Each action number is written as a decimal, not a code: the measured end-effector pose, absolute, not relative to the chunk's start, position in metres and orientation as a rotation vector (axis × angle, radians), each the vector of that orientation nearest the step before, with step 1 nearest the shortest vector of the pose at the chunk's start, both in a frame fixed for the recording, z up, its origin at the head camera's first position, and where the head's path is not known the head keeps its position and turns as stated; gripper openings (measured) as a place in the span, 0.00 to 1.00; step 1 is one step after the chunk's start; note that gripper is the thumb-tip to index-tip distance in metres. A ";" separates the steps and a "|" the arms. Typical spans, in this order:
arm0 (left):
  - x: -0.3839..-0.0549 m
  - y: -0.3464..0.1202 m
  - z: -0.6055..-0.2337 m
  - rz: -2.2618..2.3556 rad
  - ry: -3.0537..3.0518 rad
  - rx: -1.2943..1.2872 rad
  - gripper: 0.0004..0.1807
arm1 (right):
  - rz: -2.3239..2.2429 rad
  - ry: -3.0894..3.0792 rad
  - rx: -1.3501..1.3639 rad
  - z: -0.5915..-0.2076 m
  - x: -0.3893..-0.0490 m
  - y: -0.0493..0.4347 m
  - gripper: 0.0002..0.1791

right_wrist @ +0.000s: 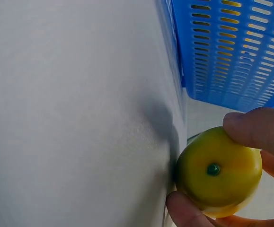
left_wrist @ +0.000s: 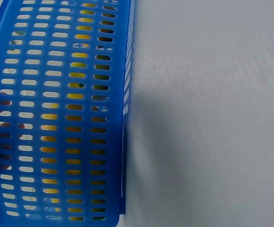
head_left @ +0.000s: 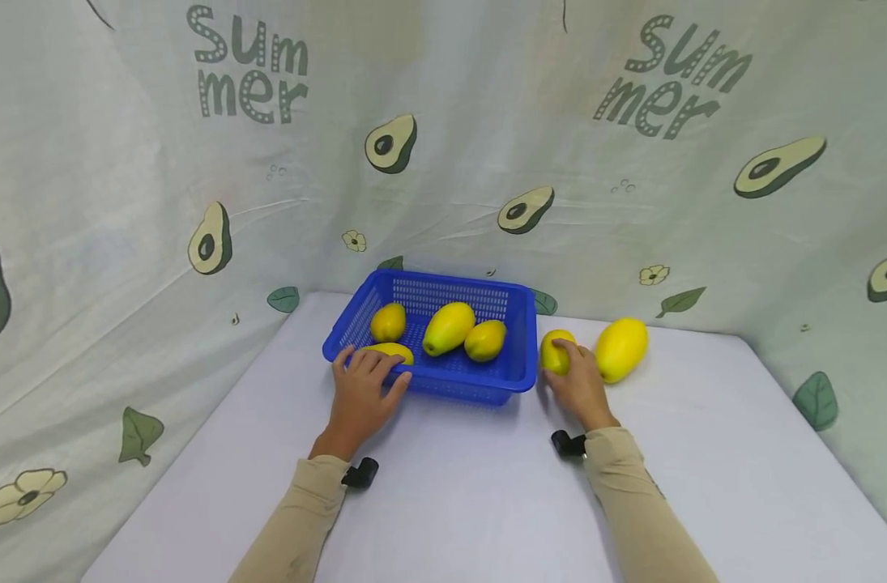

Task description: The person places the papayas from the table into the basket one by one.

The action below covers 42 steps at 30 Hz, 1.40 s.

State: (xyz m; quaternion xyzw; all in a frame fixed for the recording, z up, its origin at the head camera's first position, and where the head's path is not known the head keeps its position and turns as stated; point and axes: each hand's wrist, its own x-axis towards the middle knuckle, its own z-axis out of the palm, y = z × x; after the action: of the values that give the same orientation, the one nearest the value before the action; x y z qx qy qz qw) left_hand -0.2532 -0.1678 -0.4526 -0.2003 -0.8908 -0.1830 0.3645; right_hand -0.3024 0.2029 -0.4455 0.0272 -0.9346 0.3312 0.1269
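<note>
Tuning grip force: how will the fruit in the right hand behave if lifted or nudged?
The fruit is rounded, so could roll if nudged. Its smooth, faintly shiny surface may be slippery. Probably fairly stiff: no dent shows where the right hand holds it.

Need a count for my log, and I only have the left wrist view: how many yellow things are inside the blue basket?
Observer: The head view shows four yellow fruits inside the blue basket, one of them partly behind the left hand's fingers.
Operator: Is anything being held outside it?
Observer: Yes, the right hand holds a smaller fruit just to the basket's right.
Operator: Any that is neither held nor inside?
Observer: One, a larger fruit resting on the table, just right of the right hand.
</note>
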 end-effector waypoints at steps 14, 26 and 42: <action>-0.249 -0.167 -0.451 -0.485 -2.314 -0.498 0.19 | 1.061 -2.690 0.094 -0.448 -0.301 0.209 0.34; -0.249 -0.167 -0.451 -0.492 -2.312 -0.498 0.20 | 1.502 -2.560 -0.106 -0.443 -0.297 0.216 0.37; -0.252 -0.168 -0.453 -0.486 -2.324 -0.498 0.20 | 2.097 -2.157 -0.213 -0.435 -0.297 0.217 0.34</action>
State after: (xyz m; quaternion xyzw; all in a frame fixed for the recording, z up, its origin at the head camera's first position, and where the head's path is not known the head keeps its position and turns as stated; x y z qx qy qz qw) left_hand -0.2520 -0.1676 -0.4527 -0.1921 -0.8974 -0.1876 0.3501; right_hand -0.2969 0.2168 -0.4350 -0.0705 -0.7137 0.6940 0.0627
